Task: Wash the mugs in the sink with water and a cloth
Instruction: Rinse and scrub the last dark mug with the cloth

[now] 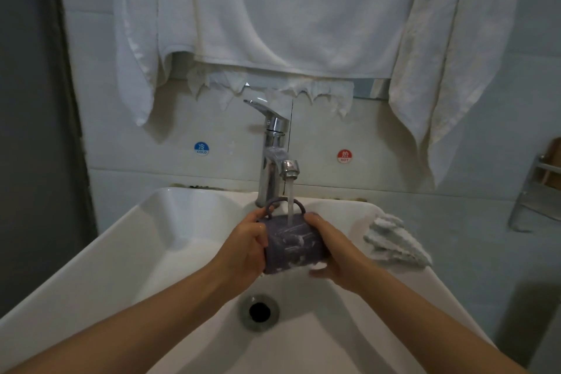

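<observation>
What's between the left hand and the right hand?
A purple mug, gripped by the left hand and right hand under running water from the tap; head view shows it.

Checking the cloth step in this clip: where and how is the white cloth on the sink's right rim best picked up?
Probably pinch the cloth by its raised folds from above with the right hand, the nearer one, once it frees the mug. The cloth lies bunched on the sink rim, its ridges standing up.

You are looking at: mug (pixel 292 247) showing matt, soap-streaked | tap (pixel 272 171) gleaming as polished metal | sink (pixel 136 252) shining glossy, smooth | cloth (pixel 394 241) lying ribbed, soft | towel (pixel 288 9) hanging as coarse white fabric
</observation>
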Motion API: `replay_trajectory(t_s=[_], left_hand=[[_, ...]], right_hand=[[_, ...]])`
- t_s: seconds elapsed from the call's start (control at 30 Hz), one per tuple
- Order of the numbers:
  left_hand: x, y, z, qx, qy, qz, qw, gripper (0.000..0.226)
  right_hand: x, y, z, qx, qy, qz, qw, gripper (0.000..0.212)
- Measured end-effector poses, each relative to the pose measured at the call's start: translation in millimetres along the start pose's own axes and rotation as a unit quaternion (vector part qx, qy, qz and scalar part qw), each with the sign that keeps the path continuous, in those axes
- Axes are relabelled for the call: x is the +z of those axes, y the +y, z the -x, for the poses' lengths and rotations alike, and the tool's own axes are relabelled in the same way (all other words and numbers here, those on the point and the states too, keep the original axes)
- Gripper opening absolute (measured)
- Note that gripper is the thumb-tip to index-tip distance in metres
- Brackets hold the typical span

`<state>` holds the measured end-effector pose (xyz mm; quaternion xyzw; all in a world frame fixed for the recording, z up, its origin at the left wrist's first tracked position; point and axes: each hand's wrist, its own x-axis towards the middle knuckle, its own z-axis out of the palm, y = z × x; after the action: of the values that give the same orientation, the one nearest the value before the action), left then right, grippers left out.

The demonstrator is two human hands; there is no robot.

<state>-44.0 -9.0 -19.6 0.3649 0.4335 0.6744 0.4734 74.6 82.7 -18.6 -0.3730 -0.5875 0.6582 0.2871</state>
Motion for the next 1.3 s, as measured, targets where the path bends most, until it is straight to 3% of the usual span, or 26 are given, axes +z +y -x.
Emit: replay_trajectory(t_s=[0.1, 0.17, 0.23, 0.3, 0.37, 0.43, 0.5, 0.6, 0.7, 0.8, 0.9, 1.0, 1.2, 1.3], left_hand=[[-1.9, -1.1, -1.4, 0.044, -0.002, -0.127, 0.991, 0.074], [-2.3, -4.3, 0.0, 0.051, -0.037, -0.253, 0.965, 0.094], [-2.5, -8.0, 2.5, 0.033, -0.047, -0.275, 0.96, 0.097], [-3.9, -9.4, 2.3, 0.029, -0.043, -0.254, 0.966, 0.089], [-5.8, -11.8, 1.0, 0.023, -0.039, -0.241, 0.969, 0.084], [-6.5, -13.9, -0.1, 0.025, -0.039, -0.239, 0.97, 0.083], [-7.7, -15.8, -1.4, 0.029, -0.032, -0.225, 0.973, 0.081], [-9.9, -17.6, -4.1, 0.024, -0.02, -0.18, 0.983, 0.074], [-12.5, -22.5, -3.0, 0.023, -0.025, -0.217, 0.976, 0.062], [-16.3, -29.2, -3.4, -0.006, -0.024, -0.244, 0.969, 0.063], [-18.4, -32.7, -3.9, -0.039, -0.014, -0.237, 0.971, 0.066], [-19.4, -35.2, -4.7, -0.053, -0.027, -0.236, 0.97, 0.073], [-18.2, -34.7, -1.0, -0.046, -0.044, -0.274, 0.96, 0.064], [-15.3, -35.3, -0.3, -0.052, -0.042, -0.285, 0.956, 0.064]], right_hand=[[1.2, 2.7, 0.2, 0.029, 0.002, -0.03, 0.999, 0.026], [-0.3, 0.4, 1.0, 0.033, 0.017, -0.037, 0.999, 0.028], [-2.1, -1.8, -0.3, 0.048, 0.023, -0.018, 0.998, 0.034], [-3.4, -1.1, -2.0, 0.016, 0.048, 0.106, 0.993, 0.038], [-9.2, 2.6, -4.6, -0.107, 0.086, 0.316, 0.939, 0.032], [-9.5, 5.1, -1.7, -0.213, 0.099, 0.437, 0.868, 0.03], [-5.9, 8.5, 5.9, -0.265, 0.09, 0.484, 0.829, 0.041], [7.3, 14.8, 21.4, -0.295, 0.064, 0.491, 0.817, 0.049], [30.1, 20.7, 34.6, -0.32, -0.027, 0.579, 0.75, 0.061], [29.2, 25.1, 32.5, -0.276, -0.074, 0.578, 0.764, 0.062], [4.2, 27.3, 24.8, -0.212, -0.036, 0.557, 0.802, 0.05], [-9.2, 30.1, 20.7, -0.14, -0.031, 0.589, 0.796, 0.065], [11.5, 27.4, 31.9, -0.216, -0.138, 0.579, 0.774, 0.07], [0.8, 28.3, 25.2, -0.203, -0.128, 0.57, 0.786, 0.068]])
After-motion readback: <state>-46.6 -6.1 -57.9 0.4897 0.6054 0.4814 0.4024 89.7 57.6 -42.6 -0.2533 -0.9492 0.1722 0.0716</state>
